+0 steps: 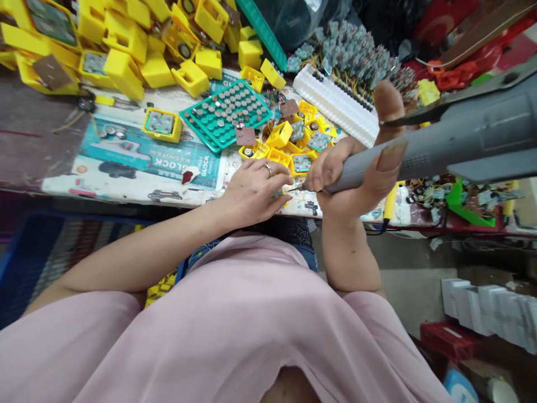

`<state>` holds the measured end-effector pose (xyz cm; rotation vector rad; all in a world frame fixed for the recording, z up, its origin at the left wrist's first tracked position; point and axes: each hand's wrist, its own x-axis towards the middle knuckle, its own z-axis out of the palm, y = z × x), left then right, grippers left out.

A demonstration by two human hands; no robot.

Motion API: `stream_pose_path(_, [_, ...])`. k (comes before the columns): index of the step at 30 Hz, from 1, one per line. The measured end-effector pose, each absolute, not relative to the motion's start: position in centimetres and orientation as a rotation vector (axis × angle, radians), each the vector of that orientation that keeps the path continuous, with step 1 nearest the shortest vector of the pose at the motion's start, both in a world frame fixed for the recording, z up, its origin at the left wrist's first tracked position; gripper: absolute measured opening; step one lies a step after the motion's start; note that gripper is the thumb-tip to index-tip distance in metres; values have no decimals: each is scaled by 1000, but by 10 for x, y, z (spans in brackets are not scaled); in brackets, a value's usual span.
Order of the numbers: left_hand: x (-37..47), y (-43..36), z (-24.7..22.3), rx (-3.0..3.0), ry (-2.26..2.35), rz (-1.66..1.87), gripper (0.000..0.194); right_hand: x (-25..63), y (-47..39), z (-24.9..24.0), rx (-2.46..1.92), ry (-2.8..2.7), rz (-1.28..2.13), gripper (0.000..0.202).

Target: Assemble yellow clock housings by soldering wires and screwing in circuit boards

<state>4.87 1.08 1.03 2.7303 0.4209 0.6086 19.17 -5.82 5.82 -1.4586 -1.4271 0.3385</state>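
My right hand [350,196] is wrapped around a grey electric screwdriver [444,134], its body slanting up to the right. The thin bit points left, its tip beside the fingers of my left hand [251,190]. Those fingers are closed over a small yellow case with a circuit board [277,193] at the table's front edge; most of it is hidden under the hand. Just beyond both hands lie several open yellow cases [279,134], some with circuit boards inside. Left of them, a yellow case with a board [161,124] sits alone on the printed sheet.
A green tray [200,136] holds many round metal discs. More yellow cases [126,36] are heaped at the back left. A white ribbed foam block [331,101] stands before a stack of wired circuit boards [356,50]. At right lies a yellow-handled tool [391,202] with a black cord.
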Motion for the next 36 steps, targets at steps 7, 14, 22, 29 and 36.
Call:
stream_pose_path(7, [70,16,19,2738,358,634,25,204,-66,58,-1321,-1235,251,84])
stream_pose_path(14, [94,16,34,2695,222,494,27,231,-71,73,-1206,-1075,105,73])
stream_pose_path(22, [120,17,39,2521,38,325,19,266,-84,82,-1084,-1080,262,71])
stream_pose_path(29, [130,6,39,2733,221,589,21,244,-73,97,-897,-542,266,30])
stream_pose_path(36, [136,13,47,2648,78,355,19,274,-86,93,-967,-927,289,55])
